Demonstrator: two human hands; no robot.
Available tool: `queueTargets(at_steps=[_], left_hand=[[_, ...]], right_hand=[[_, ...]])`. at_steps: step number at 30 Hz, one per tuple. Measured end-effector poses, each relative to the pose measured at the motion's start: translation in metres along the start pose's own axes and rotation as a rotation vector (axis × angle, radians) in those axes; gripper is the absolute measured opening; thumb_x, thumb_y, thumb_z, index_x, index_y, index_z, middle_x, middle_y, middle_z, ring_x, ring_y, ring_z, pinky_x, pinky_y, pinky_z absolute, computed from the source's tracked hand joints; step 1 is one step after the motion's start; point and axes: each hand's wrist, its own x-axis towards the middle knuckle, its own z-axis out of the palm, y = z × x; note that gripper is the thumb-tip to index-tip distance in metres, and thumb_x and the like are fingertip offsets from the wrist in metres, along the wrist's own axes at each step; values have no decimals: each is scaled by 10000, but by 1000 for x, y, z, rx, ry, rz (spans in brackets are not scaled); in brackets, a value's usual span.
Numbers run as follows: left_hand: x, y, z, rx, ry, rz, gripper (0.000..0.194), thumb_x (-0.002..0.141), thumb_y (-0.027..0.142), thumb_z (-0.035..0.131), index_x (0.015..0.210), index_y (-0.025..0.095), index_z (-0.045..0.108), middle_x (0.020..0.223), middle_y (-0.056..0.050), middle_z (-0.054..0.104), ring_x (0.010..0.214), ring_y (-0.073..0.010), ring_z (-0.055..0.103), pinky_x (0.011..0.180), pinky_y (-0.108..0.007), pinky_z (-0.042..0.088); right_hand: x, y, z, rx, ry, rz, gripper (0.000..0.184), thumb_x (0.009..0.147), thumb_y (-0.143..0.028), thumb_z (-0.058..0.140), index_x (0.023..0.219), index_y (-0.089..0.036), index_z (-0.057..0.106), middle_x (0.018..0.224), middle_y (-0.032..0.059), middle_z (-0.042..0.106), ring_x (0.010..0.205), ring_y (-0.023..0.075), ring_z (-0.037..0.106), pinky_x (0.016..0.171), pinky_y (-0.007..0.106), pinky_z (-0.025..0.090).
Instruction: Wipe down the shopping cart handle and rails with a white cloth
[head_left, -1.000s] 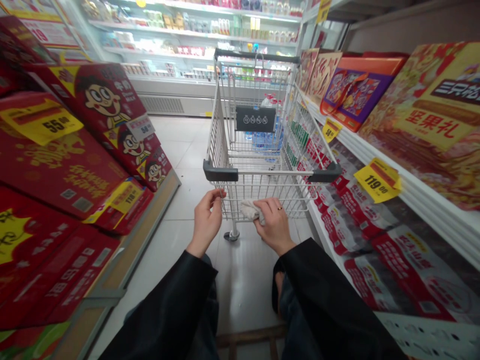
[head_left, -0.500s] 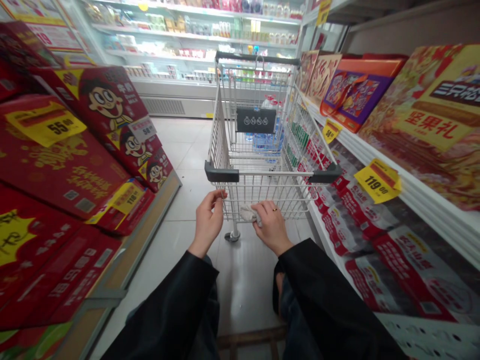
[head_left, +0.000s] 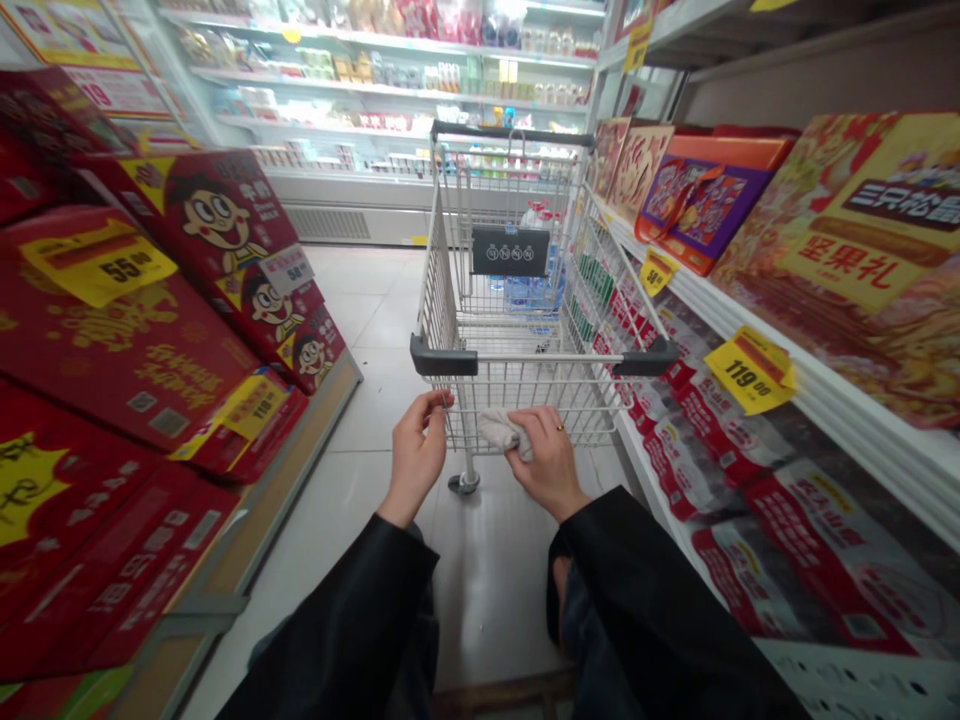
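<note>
A wire shopping cart (head_left: 444,357) with dark grey corner pieces stands right in front of me. My left hand (head_left: 417,448) is closed, its curled fingertips around the wires at the cart's near left corner. A crumpled off-white cloth (head_left: 501,430) is in my right hand (head_left: 547,462), pressed against the lower wires of the near side. My right fingers are bent over the cloth and hide part of it. Below and between my hands, a caster wheel (head_left: 463,484) rests on the floor.
Red gift cartons (head_left: 112,360) are stacked close on my left. On the right, a shelf (head_left: 720,300) carries boxed goods above wrapped multipacks (head_left: 795,530). Bottled water (head_left: 525,290) shows behind the cart's wires. A lit refrigerated display (head_left: 390,90) spans the far end.
The whole scene sits slightly lower in the picture. My right hand has shifted a little over the wires, and more of the cloth shows. The left hand keeps its place at the cart corner.
</note>
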Motion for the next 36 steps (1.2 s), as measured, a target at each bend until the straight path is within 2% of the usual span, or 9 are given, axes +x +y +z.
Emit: queueTargets(at_steps=[2,4,8,10,19,25,31,33,36], left_hand=[[0,1,0,2,5,1,278,906,395,520,1060,220,672,1079,-39,723,1074,-186,650,996,-331,496],[1,2,0,3,9,4,269,903,392,523,1042,219,674,1064,-35,723,1060,-182,651,988,-326,495],[0,3,0,4,12,10,264,903,392,524,1037,220,671,1057,-28,722,1060,-174,648,985,-314,489],[-1,3,0,6,13,15,260,901,391,529,1035,221,673,1059,-24,719,1061,-170,644,982,-307,487],[-1,3,-1,14,3,25,275,907,392,514,1042,213,672,1065,-36,716,1058,-176,645,985,-313,489],[-1,2,0,0,8,22,268,908,392,513,1035,215,668,1057,-34,716,1053,-176,644,992,-314,483],[0,1,1,-2,2,23,269,908,390,510,1043,218,667,1064,-30,714,1058,-170,645,992,-309,480],[-1,1,1,2,1,21,270,907,387,510,1047,218,667,1069,-31,714,1061,-170,643,986,-306,481],[-3,3,1,8,10,23,267,908,388,511,1049,223,666,1073,-25,712,1068,-166,639,983,-298,478]], right_hand=[[3,0,-3,50,139,-13,344,861,-152,630,1195,-220,582,1090,81,636,1034,247,579,903,432,527],[6,-1,-5,59,176,-1,356,851,-151,639,1196,-218,580,1086,81,628,1035,248,575,910,439,527],[9,-2,-6,21,6,22,344,814,-121,631,1146,-210,611,1054,77,627,1013,252,564,870,417,535],[10,-4,-6,10,-29,19,349,802,-116,629,1140,-204,619,1049,78,632,1007,255,565,866,416,536],[11,-8,-2,25,119,-22,371,838,-139,636,1203,-203,620,1119,90,648,1056,249,579,937,420,535],[5,-6,6,-28,-106,2,383,779,-102,636,1147,-205,659,1041,77,672,1007,257,588,883,417,544],[10,-4,0,44,76,-15,419,820,-129,624,1228,-222,628,1139,86,661,1078,253,594,954,437,538],[12,-4,-2,46,78,-8,413,821,-133,625,1224,-224,628,1141,88,655,1084,255,591,958,440,536],[11,-6,-2,41,13,9,418,804,-117,628,1212,-211,630,1139,90,654,1085,259,582,950,433,535]])
